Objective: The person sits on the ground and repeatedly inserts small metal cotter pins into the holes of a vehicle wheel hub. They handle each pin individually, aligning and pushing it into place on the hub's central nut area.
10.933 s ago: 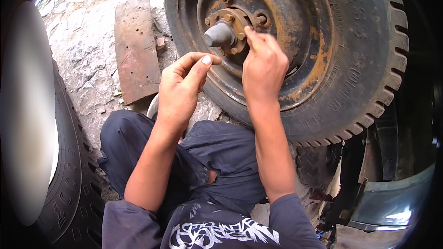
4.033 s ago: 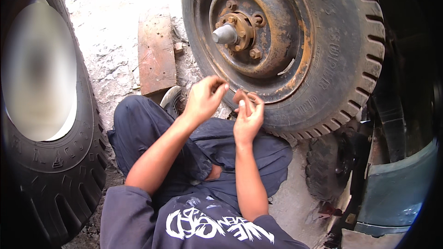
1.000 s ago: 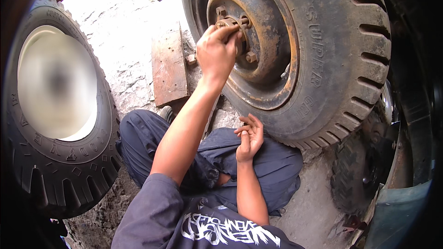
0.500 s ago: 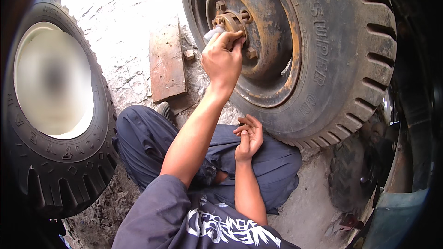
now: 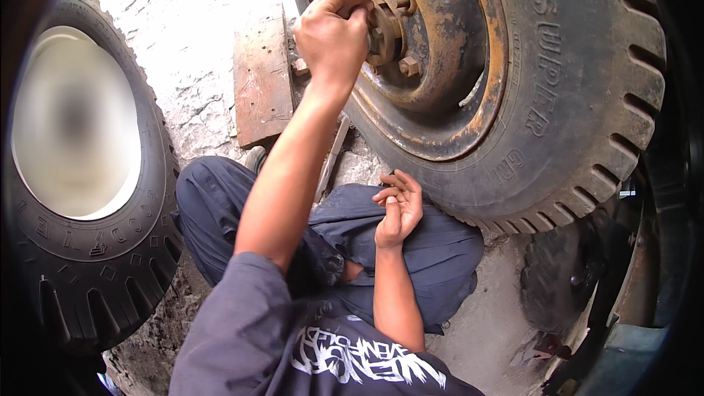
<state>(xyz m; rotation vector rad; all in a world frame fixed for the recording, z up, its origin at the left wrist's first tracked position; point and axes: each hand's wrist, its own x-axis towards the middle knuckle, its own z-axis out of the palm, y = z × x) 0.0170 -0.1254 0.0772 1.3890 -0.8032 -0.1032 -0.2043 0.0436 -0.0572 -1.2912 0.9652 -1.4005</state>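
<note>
My left hand (image 5: 331, 44) reaches to the rusty hub (image 5: 386, 35) of a wheel, its fingers pinched together at the hub's left side. What they hold, if anything, is hidden behind the hand. Bolts and nuts ring the hub, including a hex nut (image 5: 409, 67) at its lower right. The hub sits inside a brown, rusted rim (image 5: 469, 128) with a big black tyre (image 5: 546, 103) around it. My right hand (image 5: 400, 209) rests above my thigh, palm up, fingers curled. A small dark bit shows at its fingertips, too small to name.
Another black tyre (image 5: 95, 249) stands close on the left; its middle is a blurred pale area. A worn wooden board (image 5: 262, 77) lies on the rough ground beyond my crossed legs (image 5: 411, 271). At the lower right, a dark treaded tyre (image 5: 554, 279) sits beside a greenish panel (image 5: 623, 359).
My left hand has shifted up and left along the hub, and the grey thing seen at its fingers is now out of sight. The view has shifted slightly; my right hand stays nearly in place.
</note>
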